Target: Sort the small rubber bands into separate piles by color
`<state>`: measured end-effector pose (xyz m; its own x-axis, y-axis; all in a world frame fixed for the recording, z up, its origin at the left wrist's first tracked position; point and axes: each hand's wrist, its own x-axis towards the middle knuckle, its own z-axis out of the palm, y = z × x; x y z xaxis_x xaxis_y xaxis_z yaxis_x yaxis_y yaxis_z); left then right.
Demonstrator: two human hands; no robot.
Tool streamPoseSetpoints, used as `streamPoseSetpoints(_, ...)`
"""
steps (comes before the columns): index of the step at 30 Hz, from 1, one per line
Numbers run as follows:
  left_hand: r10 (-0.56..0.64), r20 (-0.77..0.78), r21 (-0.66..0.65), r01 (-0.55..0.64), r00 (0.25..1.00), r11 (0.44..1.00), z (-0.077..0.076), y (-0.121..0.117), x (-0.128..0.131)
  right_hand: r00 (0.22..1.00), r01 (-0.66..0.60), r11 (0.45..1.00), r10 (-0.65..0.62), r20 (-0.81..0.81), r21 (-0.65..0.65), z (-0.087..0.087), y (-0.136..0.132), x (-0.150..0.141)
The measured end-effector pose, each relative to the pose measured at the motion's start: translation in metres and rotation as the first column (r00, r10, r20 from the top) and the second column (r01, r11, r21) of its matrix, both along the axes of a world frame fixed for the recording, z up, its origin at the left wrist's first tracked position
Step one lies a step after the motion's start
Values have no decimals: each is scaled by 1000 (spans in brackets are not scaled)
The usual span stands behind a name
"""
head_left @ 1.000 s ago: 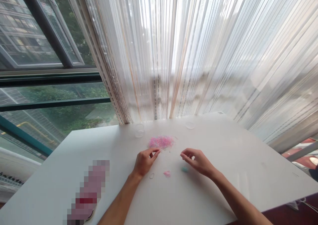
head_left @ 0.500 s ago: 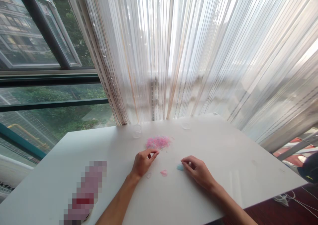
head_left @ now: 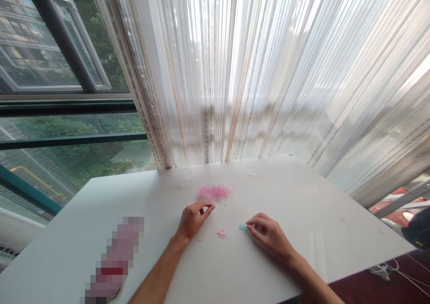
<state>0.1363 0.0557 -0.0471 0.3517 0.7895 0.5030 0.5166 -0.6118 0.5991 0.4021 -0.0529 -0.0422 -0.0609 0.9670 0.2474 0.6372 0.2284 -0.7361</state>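
My left hand (head_left: 195, 220) rests on the white table (head_left: 161, 259), thumb and forefinger closed in a pinch; whatever lies between the tips is too small to make out. Just beyond it spreads a loose pile of tiny pink and pale multicoloured rings, like small rubber bands (head_left: 214, 192). My right hand (head_left: 267, 233) has its fingers bent and its tips together at the edge of a small light-blue heap (head_left: 243, 227). Its fingertips partly hide what they touch. Between the hands sits a small pink heap (head_left: 221, 234). A single pale ring (head_left: 201, 237) lies by my left wrist.
A clear round cup (head_left: 184, 177) and a clear shallow dish or lid (head_left: 251, 170) stand near the far edge. At left lies a blurred-out pinkish long object (head_left: 116, 259). A striped sheer curtain (head_left: 215, 93) hangs behind the table. White cables (head_left: 386, 268) lie on the floor at right.
My right hand has shifted slightly to the right and towards me, with its fingertips drawn closer together. My left hand stays in place.
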Motion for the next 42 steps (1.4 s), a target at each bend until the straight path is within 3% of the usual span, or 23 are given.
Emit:
streamPoseSetpoints(10, -18, 18, 0, 18, 1000, 1000, -1, 1, -1, 1000, 0, 1000, 0, -6, 21, 2, -2, 0)
streamPoseSetpoints(19, -7, -2, -8, 7, 1000, 1000, 0, 1, -1, 993, -50, 999, 48, 110, 19, 3, -13, 7)
streamPoseSetpoints(25, -6, -2, -16, 6, 1000, 1000, 0, 1, -1, 989, 3, 1000, -6, 145, 19, 3, -13, -2)
streamPoseSetpoints(32, -1, -11, -6, 1, 1000, 1000, -2, 2, -2, 989, 87, 995, -92, 118, 47, -10, -3, 2)
streamPoseSetpoints(42, 2, -12, -2, -2, 1000, 1000, 0, 2, -2, 997, 75, 997, -74, 32, -25, -2, -2, -2)
